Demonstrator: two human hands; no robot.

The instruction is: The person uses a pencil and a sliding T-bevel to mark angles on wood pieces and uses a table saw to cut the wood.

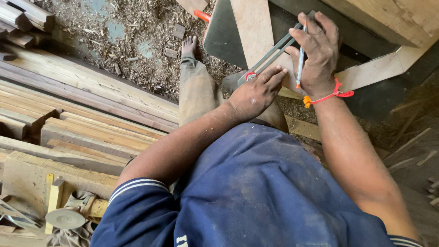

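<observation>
The left hand lies flat, fingers spread, pressing a metal try square against a pale wooden plank. The right hand is in a closed grip on a blue pencil, its tip beside the square's blade.

**Tight quarters at the plank**

Stacked boards wall off the left side. Ahead, a heavy timber block crowds the plank. Open passage lies over the sawdust-strewn floor (scraps scattered) beyond the bare foot.
</observation>
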